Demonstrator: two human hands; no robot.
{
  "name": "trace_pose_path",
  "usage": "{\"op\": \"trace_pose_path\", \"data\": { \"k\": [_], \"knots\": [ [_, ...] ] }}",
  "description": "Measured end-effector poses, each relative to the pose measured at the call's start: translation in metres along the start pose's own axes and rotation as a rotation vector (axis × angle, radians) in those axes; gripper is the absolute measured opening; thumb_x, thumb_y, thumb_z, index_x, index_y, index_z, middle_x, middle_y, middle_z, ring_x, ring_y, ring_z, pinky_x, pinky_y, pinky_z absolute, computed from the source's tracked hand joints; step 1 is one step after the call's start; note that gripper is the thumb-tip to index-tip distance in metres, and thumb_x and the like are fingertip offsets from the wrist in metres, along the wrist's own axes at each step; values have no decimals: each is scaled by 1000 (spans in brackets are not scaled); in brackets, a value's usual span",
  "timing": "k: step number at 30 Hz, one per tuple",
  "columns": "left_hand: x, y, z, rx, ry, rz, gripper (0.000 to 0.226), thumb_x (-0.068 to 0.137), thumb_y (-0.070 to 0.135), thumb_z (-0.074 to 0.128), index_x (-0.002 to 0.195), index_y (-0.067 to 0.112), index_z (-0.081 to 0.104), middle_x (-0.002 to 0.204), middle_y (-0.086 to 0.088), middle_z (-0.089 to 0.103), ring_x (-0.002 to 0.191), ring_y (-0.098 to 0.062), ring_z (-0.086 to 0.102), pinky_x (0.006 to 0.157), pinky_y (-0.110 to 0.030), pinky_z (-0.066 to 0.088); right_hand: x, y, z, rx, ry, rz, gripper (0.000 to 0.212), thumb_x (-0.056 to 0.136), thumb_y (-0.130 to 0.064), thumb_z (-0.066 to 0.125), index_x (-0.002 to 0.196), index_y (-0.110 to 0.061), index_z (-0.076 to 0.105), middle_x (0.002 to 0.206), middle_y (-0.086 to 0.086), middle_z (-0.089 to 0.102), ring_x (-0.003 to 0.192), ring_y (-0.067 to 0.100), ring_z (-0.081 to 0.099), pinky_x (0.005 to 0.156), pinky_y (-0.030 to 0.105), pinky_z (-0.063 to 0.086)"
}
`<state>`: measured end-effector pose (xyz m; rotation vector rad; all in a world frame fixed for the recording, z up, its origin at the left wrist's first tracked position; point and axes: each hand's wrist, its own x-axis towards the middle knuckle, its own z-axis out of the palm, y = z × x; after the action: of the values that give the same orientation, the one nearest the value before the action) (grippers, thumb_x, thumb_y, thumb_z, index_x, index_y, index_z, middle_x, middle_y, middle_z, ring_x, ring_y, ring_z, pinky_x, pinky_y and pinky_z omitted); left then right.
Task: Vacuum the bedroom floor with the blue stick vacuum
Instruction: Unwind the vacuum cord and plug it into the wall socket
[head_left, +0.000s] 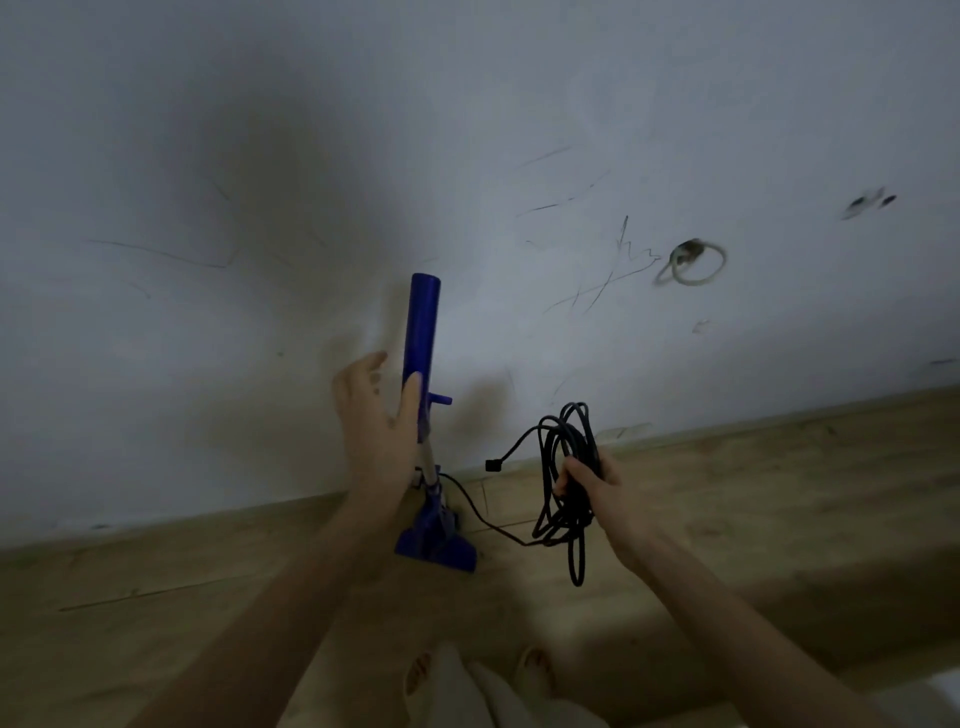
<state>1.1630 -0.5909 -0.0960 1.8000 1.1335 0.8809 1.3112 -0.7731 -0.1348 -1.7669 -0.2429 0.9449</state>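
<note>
Tech 1: Feet in pale slippers (530, 670) sit at the bottom edge, on the light wood-plank floor (779, 493). Locate the task unit.

Tech 2: Blue stick vacuum (422, 332) stands upright against the scuffed white wall (208, 156), with its blue floor head (436, 545) on the planks at the wall base.

Tech 1: Left hand (376, 415)?

Tech 2: Fingers extended and spread. The thumb lies along the blue tube; no closed grasp. Contact by the other fingers cannot be confirmed in this dim view.

Tech 1: Right hand (587, 488)?

Tech 2: Fingers clenched around a coiled black power cord (566, 441), right of the vacuum. Loops hang below the fist; the black plug (492, 465) juts left. One strand runs along the floor to the vacuum's lower body.
</note>
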Motion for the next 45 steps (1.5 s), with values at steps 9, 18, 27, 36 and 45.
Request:
{"op": "trace_pose_path", "data": {
  "k": [9, 18, 27, 36, 45],
  "knots": [
    [-39, 28, 75, -186, -793, -775, 43, 98, 47, 44, 113, 12, 64, 104, -3, 72, 96, -12, 64, 97, -34, 47, -23, 5, -5, -290, -97, -108, 11, 100, -24, 51, 96, -21, 61, 83, -1, 64, 75, 10, 60, 69, 24, 48],
    [-50, 27, 146, -191, -681, -775, 11, 85, 4, 68, 80, 7, 58, 80, -13, 61, 72, -22, 61, 70, -34, 54, -19, 26, -7, -381, -138, -84, 28, 101, -16, 47, 129, -14, 52, 105, -6, 61, 89, -2, 56, 64, 5, 43],
    [-47, -20, 116, 221, -953, 79, 43, 102, 17, 41, 145, 19, 37, 118, -7, 56, 81, -6, 56, 62, -10, 40, 22, 26, -92, -354, 122, 97, 21, 99, -26, 50, 96, -15, 67, 98, 1, 69, 99, 19, 63, 88, 32, 48],
    [-42, -35, 90, 423, -1054, 372, 53, 101, 11, 40, 151, 20, 25, 144, -4, 42, 122, -20, 50, 97, -29, 44, 71, 20, -44, -234, -60, 403, 46, 100, -40, 47, 105, 2, 64, 97, 13, 68, 87, 22, 61, 93, 39, 50],
    [-40, -39, 66, 461, -1073, 432, 59, 101, 13, 45, 153, 23, 20, 147, -1, 38, 123, -18, 48, 100, -30, 41, 79, 44, -24, -298, -31, 569, 53, 94, -53, 51, 96, -1, 60, 83, 8, 56, 68, 18, 48, 60, 27, 40]
  ]
}}
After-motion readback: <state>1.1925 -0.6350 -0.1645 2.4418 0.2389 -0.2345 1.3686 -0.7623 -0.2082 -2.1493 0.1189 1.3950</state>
